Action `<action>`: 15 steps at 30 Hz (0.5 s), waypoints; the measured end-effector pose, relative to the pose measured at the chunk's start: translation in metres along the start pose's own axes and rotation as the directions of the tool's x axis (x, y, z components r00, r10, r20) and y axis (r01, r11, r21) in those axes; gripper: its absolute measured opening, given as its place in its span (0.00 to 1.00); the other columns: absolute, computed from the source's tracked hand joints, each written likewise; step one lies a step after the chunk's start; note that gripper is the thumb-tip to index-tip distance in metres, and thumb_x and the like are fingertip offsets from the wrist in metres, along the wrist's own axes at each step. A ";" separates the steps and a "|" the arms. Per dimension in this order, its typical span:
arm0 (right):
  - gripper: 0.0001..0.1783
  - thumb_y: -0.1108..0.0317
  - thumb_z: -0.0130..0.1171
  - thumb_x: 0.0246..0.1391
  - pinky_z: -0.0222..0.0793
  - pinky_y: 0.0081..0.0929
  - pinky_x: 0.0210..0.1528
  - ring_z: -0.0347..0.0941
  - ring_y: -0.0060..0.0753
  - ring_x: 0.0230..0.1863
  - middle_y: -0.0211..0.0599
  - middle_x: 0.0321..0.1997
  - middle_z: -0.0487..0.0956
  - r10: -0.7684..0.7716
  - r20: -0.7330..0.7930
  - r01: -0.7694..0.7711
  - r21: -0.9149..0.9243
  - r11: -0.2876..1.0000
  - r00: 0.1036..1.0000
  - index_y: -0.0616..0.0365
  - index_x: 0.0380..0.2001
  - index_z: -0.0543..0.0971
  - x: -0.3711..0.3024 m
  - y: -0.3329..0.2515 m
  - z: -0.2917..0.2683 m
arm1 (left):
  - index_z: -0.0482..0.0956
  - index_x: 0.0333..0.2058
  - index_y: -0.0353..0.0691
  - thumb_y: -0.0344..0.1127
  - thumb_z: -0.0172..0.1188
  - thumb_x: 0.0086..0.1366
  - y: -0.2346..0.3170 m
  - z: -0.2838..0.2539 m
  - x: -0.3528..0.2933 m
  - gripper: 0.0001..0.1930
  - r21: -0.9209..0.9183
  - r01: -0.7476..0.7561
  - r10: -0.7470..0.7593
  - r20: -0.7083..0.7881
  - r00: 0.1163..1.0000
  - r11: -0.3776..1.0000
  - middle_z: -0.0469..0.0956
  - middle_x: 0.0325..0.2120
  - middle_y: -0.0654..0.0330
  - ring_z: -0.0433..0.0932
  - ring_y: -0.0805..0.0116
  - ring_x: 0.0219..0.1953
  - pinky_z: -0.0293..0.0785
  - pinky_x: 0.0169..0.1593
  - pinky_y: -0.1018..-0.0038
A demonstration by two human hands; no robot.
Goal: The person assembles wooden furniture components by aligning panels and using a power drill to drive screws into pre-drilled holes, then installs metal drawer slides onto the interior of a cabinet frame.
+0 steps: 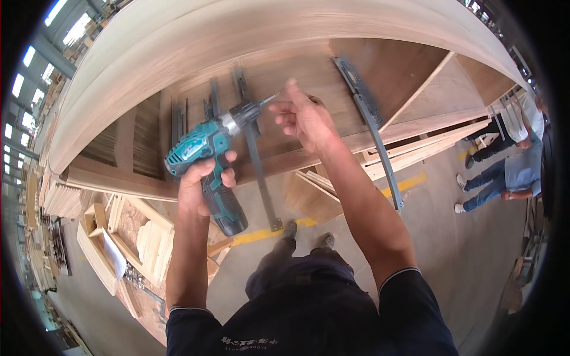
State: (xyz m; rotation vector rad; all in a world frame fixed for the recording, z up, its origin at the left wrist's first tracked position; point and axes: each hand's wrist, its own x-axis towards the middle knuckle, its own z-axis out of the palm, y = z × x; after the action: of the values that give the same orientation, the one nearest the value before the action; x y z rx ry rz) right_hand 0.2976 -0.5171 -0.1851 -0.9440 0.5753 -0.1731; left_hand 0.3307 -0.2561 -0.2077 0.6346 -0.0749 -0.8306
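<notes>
Here, teal drill [208, 155] gripped in clenched left hand [200, 178], bit tip at right hand [304, 116] whose fingers pinch something too small to tell, drill just before wooden cabinet [309, 77], grey slides [371, 115] on cabinet right of drill, two people [504, 160] far right.

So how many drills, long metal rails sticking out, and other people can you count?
Teal cordless drill, in the left hand: 1
Long grey metal rails hanging past the wooden cabinet: 2
Other people standing nearby: 2
Total: 5
</notes>
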 end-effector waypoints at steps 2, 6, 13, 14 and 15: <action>0.19 0.52 0.60 0.64 0.68 0.17 0.24 0.71 0.16 0.26 0.30 0.30 0.79 -0.127 0.204 0.140 -0.053 0.989 0.971 0.59 0.35 0.78 0.012 0.005 -0.008 | 0.71 0.55 0.37 0.28 0.62 0.58 -0.007 -0.002 0.000 0.25 0.039 0.028 -0.027 -0.018 0.999 0.999 0.80 0.43 0.48 0.78 0.61 0.31 0.80 0.36 0.70; 0.10 0.60 0.62 0.59 0.72 0.23 0.25 0.74 0.19 0.25 0.30 0.29 0.80 -0.589 0.269 0.629 -0.521 0.577 0.762 0.55 0.36 0.80 0.054 0.025 -0.083 | 0.70 0.56 0.34 0.27 0.62 0.58 -0.017 0.004 -0.005 0.25 0.047 0.069 -0.066 -0.054 0.996 0.997 0.80 0.42 0.46 0.79 0.61 0.31 0.81 0.35 0.71; 0.16 0.59 0.63 0.55 0.77 0.39 0.43 0.81 0.50 0.38 0.53 0.31 0.82 -0.352 0.110 0.211 -0.941 0.264 0.929 0.65 0.30 0.81 0.042 0.009 -0.106 | 0.70 0.55 0.34 0.27 0.64 0.57 -0.013 -0.010 -0.025 0.26 0.085 0.010 -0.002 -0.101 0.995 0.996 0.81 0.40 0.47 0.80 0.61 0.31 0.80 0.34 0.71; 0.16 0.59 0.63 0.55 0.77 0.39 0.43 0.81 0.50 0.38 0.53 0.31 0.82 -0.353 0.118 0.218 -0.941 0.259 0.928 0.65 0.30 0.81 0.046 0.013 -0.103 | 0.70 0.55 0.34 0.27 0.64 0.57 -0.015 -0.010 -0.029 0.26 0.082 0.002 0.006 -0.100 0.995 0.997 0.81 0.40 0.47 0.80 0.61 0.31 0.80 0.34 0.71; 0.18 0.57 0.64 0.54 0.76 0.42 0.45 0.81 0.53 0.39 0.53 0.33 0.82 -0.327 0.115 0.183 -0.965 0.186 0.938 0.64 0.29 0.82 0.050 0.018 -0.099 | 0.70 0.55 0.34 0.28 0.64 0.56 -0.018 -0.011 -0.032 0.27 0.063 0.011 -0.003 -0.122 0.993 0.998 0.81 0.40 0.47 0.80 0.61 0.30 0.80 0.34 0.71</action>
State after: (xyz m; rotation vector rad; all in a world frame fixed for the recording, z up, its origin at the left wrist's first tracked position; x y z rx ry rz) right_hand 0.2847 -0.5965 -0.2634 -2.3534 0.6105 -0.1606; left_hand 0.3001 -0.2372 -0.2209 0.7445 0.0113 -0.7967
